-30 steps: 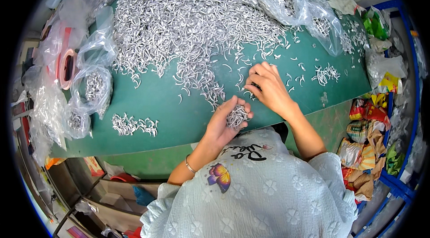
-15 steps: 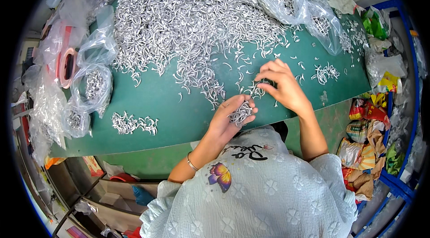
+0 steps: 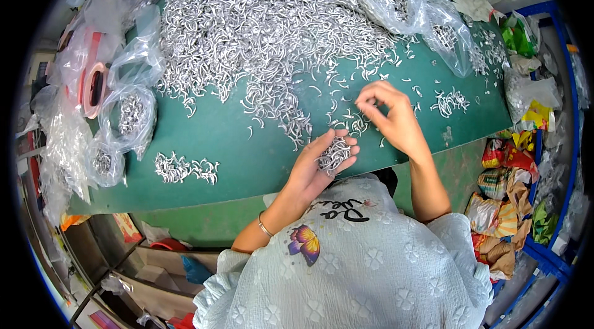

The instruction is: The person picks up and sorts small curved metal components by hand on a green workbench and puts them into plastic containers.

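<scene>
My left hand is cupped palm up near the front edge of the table, its fingers curled round a handful of small curved silver metal pieces. Up and to the right of it, my right hand hovers over the table. Thumb and fingertips meet there in a pinch; anything between them is too small to make out. Below its fingertips lie a few scattered curved pieces. Farther back spreads a big heap of the same curved pieces, with a tongue of them reaching toward my left hand.
On the green table, a small pile lies front left and another to the right. Clear plastic bags with metal pieces stand at left and back right. Red-handled scissors lie at far left. A blue rack stands right.
My right hand has moved slightly up and right, away from the left hand, and its fingers have curled to meet the thumb. My left hand stays nearly still with its handful.
</scene>
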### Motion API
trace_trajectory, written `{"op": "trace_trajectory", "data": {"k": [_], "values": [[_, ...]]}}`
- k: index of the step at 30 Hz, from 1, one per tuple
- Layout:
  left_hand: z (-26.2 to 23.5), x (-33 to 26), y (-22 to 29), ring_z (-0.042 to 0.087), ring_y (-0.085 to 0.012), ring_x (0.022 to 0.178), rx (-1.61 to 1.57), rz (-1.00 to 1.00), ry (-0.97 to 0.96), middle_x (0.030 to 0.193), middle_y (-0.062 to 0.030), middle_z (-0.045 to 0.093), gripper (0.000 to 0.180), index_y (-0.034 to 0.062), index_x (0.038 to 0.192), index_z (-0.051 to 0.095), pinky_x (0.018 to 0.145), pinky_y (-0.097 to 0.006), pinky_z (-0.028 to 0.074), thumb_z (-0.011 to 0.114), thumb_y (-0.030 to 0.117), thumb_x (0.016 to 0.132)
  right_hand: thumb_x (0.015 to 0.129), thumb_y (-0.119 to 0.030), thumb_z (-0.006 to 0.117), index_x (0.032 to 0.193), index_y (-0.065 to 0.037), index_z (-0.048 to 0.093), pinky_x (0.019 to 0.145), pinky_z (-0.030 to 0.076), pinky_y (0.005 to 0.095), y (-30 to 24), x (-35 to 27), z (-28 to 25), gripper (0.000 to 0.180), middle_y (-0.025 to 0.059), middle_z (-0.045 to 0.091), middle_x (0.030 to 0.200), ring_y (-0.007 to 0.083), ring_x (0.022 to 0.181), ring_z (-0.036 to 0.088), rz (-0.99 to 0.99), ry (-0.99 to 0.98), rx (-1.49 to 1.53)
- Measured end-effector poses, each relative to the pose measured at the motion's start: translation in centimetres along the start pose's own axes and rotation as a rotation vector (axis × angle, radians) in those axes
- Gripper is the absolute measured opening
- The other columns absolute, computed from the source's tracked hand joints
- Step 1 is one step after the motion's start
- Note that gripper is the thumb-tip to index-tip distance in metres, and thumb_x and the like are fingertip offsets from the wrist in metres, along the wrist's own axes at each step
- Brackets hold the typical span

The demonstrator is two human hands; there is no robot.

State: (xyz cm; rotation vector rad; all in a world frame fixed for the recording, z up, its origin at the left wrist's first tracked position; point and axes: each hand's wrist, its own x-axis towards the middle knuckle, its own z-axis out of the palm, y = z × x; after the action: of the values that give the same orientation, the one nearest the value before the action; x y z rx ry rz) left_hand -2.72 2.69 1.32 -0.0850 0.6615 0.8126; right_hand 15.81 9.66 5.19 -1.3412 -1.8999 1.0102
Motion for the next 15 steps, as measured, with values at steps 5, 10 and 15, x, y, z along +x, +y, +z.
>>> {"op": "trace_trajectory", "data": {"k": [5, 10, 15], "values": [[-0.4, 0.0, 0.1, 0.066, -0.0245, 0.095, -0.006, 0.01, 0.019, 0.102, -0.0143, 0.065, 0.033, 0.0005, 0.113, 0.057, 0.081, -0.034, 0.058, 0.051, 0.029, 0.098, 0.079, 0.001, 0.066, 0.094, -0.002, 0.065, 0.078, 0.044, 0.0316, 1.2, 0.1, 1.2, 0.015, 0.0065, 0.062, 0.093, 0.0217, 0.086, 0.055, -0.053, -0.061, -0.031], [-1.1, 0.0, -0.1, 0.066, -0.0248, 0.094, -0.073, 0.009, -0.065, 0.102, -0.0146, 0.066, 0.034, 0.001, 0.113, 0.057, 0.078, -0.034, 0.058, 0.05, 0.031, 0.098, 0.076, -0.005, 0.069, 0.098, -0.007, 0.066, 0.089, 0.04, 0.0383, 1.8, 0.1, 3.0, 0.022, 0.0064, 0.056, 0.114, 0.0271, 0.105, 0.049, -0.179, -0.086, -0.237], [-1.2, 0.0, -0.1, 0.066, -0.025, 0.095, -0.088, 0.009, -0.1, 0.103, -0.0149, 0.065, 0.035, 0.002, 0.113, 0.058, 0.078, -0.034, 0.058, 0.048, 0.032, 0.099, 0.074, -0.007, 0.072, 0.1, -0.009, 0.065, 0.092, 0.038, 0.0391, 2.9, -0.4, 3.0, 0.027, 0.0053, 0.054, 0.118, 0.0264, 0.11, 0.047, -0.222, -0.094, -0.367]]}}
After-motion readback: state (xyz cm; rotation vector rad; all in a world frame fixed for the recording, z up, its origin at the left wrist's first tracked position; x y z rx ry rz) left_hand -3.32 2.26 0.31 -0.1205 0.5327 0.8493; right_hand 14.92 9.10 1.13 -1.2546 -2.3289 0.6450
